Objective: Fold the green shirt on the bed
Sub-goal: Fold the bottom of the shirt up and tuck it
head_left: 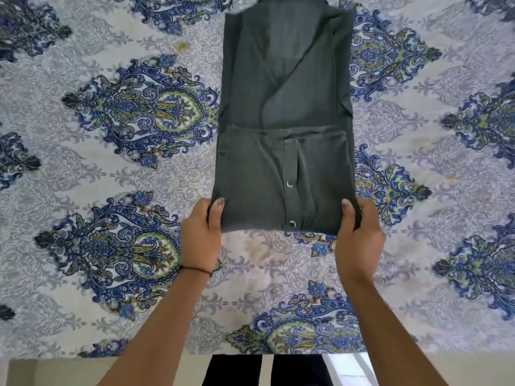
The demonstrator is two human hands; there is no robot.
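- Shirt of dark green woven cloth (pixel 281 87) lies lengthwise on the blue-and-white paisley bedsheet (pixel 111 162); near end doubled over
- left hand (pixel 201 232) and right hand (pixel 359 232) each pinch a near corner, thumbs on top
- lift both corners level; lay them square toward the collar

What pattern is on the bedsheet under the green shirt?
Blue-and-green ornate medallions on a pale grey-white printed bedsheet, clearest in the head view.

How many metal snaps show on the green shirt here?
2. Both sit on the green shirt's placket: the upper snap midway up the folded-over flap, the lower snap by the nearest edge. More may be hidden in folds.
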